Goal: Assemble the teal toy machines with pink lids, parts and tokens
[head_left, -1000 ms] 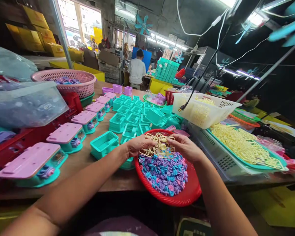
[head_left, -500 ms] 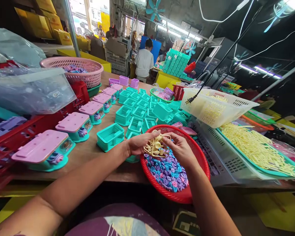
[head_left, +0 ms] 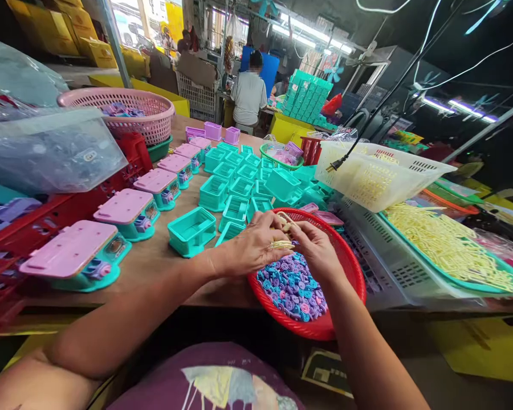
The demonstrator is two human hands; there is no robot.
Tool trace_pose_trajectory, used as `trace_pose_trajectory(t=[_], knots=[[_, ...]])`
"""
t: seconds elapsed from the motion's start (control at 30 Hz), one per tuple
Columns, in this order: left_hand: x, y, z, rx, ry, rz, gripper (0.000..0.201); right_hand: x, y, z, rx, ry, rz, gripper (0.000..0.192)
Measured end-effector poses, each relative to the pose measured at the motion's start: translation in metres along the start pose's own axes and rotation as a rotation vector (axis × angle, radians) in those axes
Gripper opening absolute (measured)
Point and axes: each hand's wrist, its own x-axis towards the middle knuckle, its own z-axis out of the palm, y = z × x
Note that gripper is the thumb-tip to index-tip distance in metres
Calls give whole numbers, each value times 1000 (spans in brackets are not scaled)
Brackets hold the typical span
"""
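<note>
My left hand [head_left: 252, 246] and my right hand [head_left: 318, 249] meet over a red basket [head_left: 346, 267] at the table's near edge. Together they grip a cream plastic parts frame [head_left: 282, 244], mostly hidden between the fingers. Below them the basket holds several small blue, purple and pink round pieces [head_left: 293, 287]. Just left of my left hand stand open teal plastic boxes [head_left: 192, 229].
Pink-lidded teal toys [head_left: 74, 255] line the wooden table [head_left: 154, 262] on the left beside a red crate [head_left: 47, 219] and a pink basket [head_left: 123, 111]. On the right, a white basket [head_left: 376, 176] and a teal tray of cream frames [head_left: 444, 247]. A person [head_left: 248, 94] sits far back.
My hands have closed tighter around the cream frame, with the left hand now turned over it and hiding most of it. The view has dipped slightly downward.
</note>
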Motion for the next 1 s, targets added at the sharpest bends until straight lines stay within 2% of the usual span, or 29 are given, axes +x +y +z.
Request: trace_pose_trajectory(t=[0.07,0.2,0.3,0.37,0.47,0.57,0.63,0.7,0.73,0.8,0.9,0.93,1.0], knots=[[-2,-2,0,140,1,80,24,-1,-2,6,-8,-41,-25,30],[-8,-14,1,160,-36,121,28,-2,-5,8,-37,53,-51,30],[-12,-11,4,263,1,202,22,-8,-4,17,14,-16,-18,29],[-15,-3,5,374,81,265,20,-16,-2,29,93,-68,1,26],[-23,8,4,515,239,264,20,-34,-1,49,240,-45,-14,23],[-35,10,-3,462,298,201,15,-54,1,65,207,-34,-95,24],[-41,6,-10,281,319,105,16,-63,2,74,138,-82,-139,23],[-44,0,-14,-59,372,-10,29,-68,3,83,146,-96,-149,20],[-44,-1,-14,-282,422,-58,37,-69,2,88,173,-68,-156,19],[-47,-1,-9,-721,546,-122,55,-68,1,99,224,70,-222,18],[-58,6,9,-1169,685,-236,78,-63,4,116,128,286,-456,14],[-64,9,14,-1273,705,-297,83,-62,9,121,35,283,-560,16],[-78,12,21,-1461,717,-434,88,-65,23,131,-164,167,-768,27]])
